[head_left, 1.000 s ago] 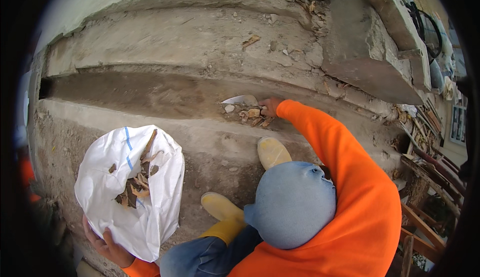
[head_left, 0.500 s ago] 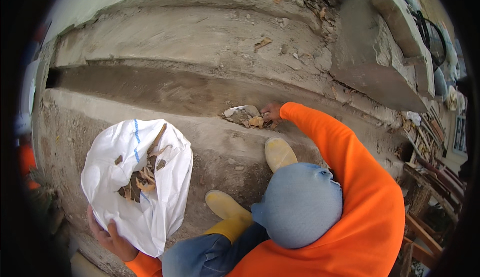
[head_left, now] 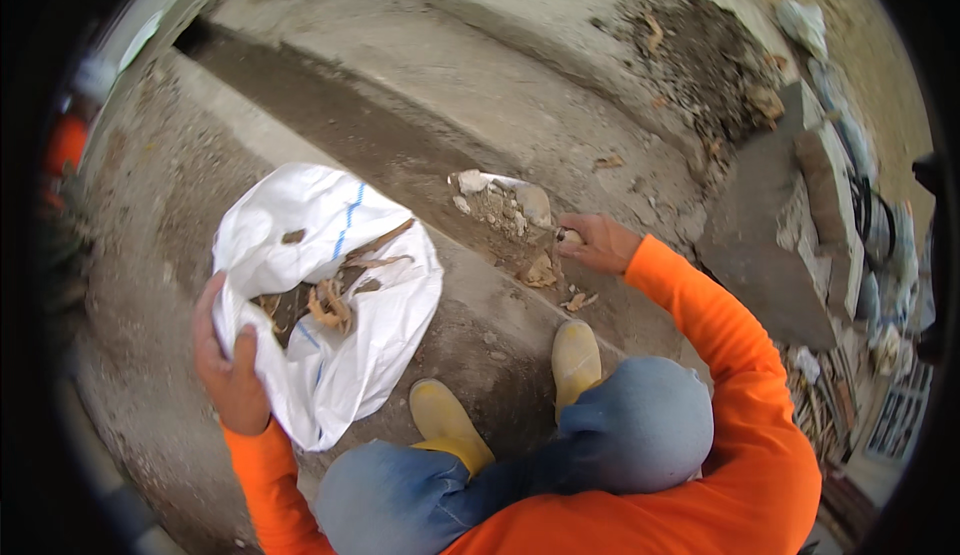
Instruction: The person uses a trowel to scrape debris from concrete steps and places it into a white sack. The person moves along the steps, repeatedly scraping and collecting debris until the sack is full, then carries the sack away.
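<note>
My right hand (head_left: 604,244) is closed round the pale handle of a trowel (head_left: 536,205) over the narrow channel. Its metal blade carries broken rubble (head_left: 492,205) and grit. At the left, my left hand (head_left: 232,360) grips the near left side of a white woven sack (head_left: 390,300) with a blue stripe, thumb inside the rim and fingers outside. The sack's mouth is open upward. Dry leaves (head_left: 329,307) and dirt lie in it and on its folds. A dry leaf (head_left: 540,272) lies below the trowel handle.
A dirt-floored channel (head_left: 330,105) runs from upper left between concrete ledges. Yellow boots (head_left: 576,360) stand on its near side. A heap of soil (head_left: 700,65) lies at upper right, above a broken concrete block (head_left: 775,235). Sticks and a grey grate (head_left: 900,410) are at far right.
My right hand has raised the trowel, now loaded with rubble, and its handle shows. My left hand has brought the sack nearer the channel. The view has turned.
</note>
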Motion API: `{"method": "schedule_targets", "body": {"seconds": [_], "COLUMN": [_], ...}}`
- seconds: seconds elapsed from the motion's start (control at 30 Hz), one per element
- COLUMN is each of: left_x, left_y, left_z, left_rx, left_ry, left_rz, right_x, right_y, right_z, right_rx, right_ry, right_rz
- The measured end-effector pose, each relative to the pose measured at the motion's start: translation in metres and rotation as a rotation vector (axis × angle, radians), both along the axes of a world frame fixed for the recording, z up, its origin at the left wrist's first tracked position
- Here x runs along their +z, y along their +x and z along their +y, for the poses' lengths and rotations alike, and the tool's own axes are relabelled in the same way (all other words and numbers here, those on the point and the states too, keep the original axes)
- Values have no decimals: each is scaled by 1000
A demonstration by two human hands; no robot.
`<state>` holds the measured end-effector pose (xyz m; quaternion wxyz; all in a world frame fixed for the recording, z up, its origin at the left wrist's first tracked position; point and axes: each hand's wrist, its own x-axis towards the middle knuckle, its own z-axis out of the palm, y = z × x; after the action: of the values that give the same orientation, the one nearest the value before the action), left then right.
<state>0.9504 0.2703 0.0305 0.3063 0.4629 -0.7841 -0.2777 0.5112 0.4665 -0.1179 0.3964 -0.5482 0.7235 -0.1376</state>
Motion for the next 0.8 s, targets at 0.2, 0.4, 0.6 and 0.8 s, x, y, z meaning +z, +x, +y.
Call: {"method": "schedule_targets", "body": {"seconds": [0.2,0.4,0.6,0.8], "left_x": [-2,7,3,8], "left_y": [5,16,4,-8], "left_z": [1,2,6,9], "left_rx": [27,109,131,151], "left_ry": [82,111,185,186], "left_rz": [89,189,348,241], "right_x": [103,8,-206,-279], "right_y": [100,39,14,13], "right_z": [-58,-61,-68,17], "right_rx": [193,59,-16,-12], "right_ry": [-223,-197,194,326], "right_rz": [120,238,431,256]}}
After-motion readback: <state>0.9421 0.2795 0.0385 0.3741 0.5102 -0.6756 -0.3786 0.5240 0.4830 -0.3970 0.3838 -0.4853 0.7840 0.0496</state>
